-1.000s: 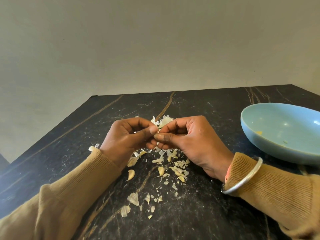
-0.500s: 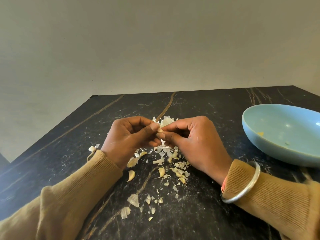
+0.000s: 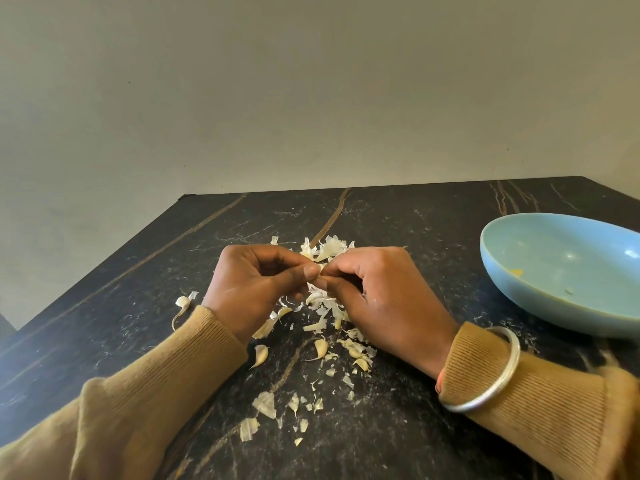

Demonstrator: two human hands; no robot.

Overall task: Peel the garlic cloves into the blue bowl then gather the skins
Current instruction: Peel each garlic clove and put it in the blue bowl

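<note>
Both hands have sunk slightly toward the counter's (image 3: pixel 415 427) near side since half a second ago, with their fingertips still together. The left hand (image 3: pixel 252 289) and right hand (image 3: pixel 384 303) meet above the skins (image 3: pixel 325 306). Each grip is a tight pinch of thumb and curled fingers on one garlic clove (image 3: pixel 321 269), which is mostly hidden between the fingertips. More skins are scattered toward the near edge, and two loose cloves (image 3: pixel 320 348) lie among them. The blue bowl (image 3: pixel 519 306) sits well apart to the right, cut off by the frame's right side, with a small yellow bit (image 3: pixel 516 273) inside. A strip of dark counter shows between the right hand and the bowl, and a wider stretch runs from the left hand out to the counter's slanting left edge. The far edge meets a plain wall (image 3: pixel 311 98). A silver bangle (image 3: pixel 498 386) circles the right sleeve.
</note>
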